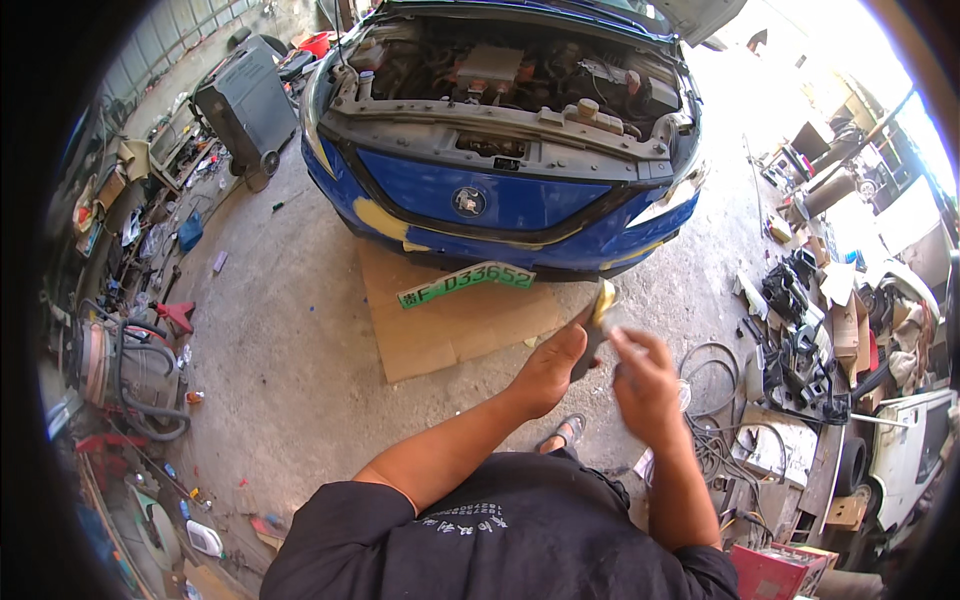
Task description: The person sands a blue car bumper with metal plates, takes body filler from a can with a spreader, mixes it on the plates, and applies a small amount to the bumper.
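Observation:
My left hand is closed around a dark, flat, board-like piece, thumb lying along it. At the board's upper end sits a dab of yellow paste. Close beside it on the right is my right hand, its fingers smeared by motion; whether they hold anything cannot be made out. Beyond both hands stands a blue car with its bonnet raised. Pale yellow patches mark its front bumper. A bent green number plate hangs low at the front.
A flat cardboard sheet lies on the concrete under the car's nose. Coiled hoses and black plastic parts crowd the right side. A grey wheeled bin stands at the far left, with a hose-wrapped machine nearer.

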The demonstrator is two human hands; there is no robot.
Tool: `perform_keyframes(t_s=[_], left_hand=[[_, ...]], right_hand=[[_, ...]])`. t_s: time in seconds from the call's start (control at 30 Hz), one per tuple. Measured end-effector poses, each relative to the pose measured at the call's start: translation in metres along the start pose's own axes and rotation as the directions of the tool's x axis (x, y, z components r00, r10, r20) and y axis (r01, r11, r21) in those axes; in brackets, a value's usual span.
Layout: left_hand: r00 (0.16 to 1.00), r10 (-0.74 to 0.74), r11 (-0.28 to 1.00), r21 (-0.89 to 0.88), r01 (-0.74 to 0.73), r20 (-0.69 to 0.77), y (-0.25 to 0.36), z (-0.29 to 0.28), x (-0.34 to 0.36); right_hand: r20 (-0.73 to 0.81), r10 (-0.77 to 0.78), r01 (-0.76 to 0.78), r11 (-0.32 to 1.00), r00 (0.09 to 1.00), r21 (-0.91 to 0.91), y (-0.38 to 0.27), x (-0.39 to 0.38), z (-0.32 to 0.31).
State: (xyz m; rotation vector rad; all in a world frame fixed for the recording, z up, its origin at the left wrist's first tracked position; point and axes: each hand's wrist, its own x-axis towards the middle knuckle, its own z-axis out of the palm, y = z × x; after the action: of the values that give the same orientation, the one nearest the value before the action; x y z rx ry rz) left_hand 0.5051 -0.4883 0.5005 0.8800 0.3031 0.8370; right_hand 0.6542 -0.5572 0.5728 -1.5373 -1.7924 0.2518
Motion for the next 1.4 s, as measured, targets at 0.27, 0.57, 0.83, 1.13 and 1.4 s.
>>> perform_keyframes(t_s=[0.27, 0.57, 0.83, 1.13, 1.4], left_hand=[[0.927, 0.37, 0.832, 0.467, -0.3, -0.063, -0.003, 0.009, 0.007], [0.82, -0.299, 0.791, -0.354, 0.499, 0.488, 0.042, -0.02, 0.002], [0.863, -0.255, 0.833, -0.355, 0.425, 0.436, 0.043, -0.005, 0.005], [0.956, 0.245, 0.896, 0.34, -0.286, 0.16, 0.021, 0.014, 0.017], [0.905, -0.292, 0.94, -0.083, 0.332, 0.308, 0.048, -0.02, 0.014]], right_hand=[[-0.026, -0.017, 0.017, 0.999, 1.0, 0.029, -0.017, 0.019, -0.011], [0.063, -0.342, 0.338, 0.939, 0.938, 0.072, -0.007, 0.022, -0.057], [-0.097, 0.054, -0.016, 0.933, 0.994, 0.36, 0.044, -0.008, -0.056], [0.324, 0.449, -0.449, 0.206, 0.833, 0.869, 0.034, -0.023, 0.0], [0.026, -0.001, -0.022, 0.48, 1.0, 0.877, 0.046, -0.003, -0.057]])
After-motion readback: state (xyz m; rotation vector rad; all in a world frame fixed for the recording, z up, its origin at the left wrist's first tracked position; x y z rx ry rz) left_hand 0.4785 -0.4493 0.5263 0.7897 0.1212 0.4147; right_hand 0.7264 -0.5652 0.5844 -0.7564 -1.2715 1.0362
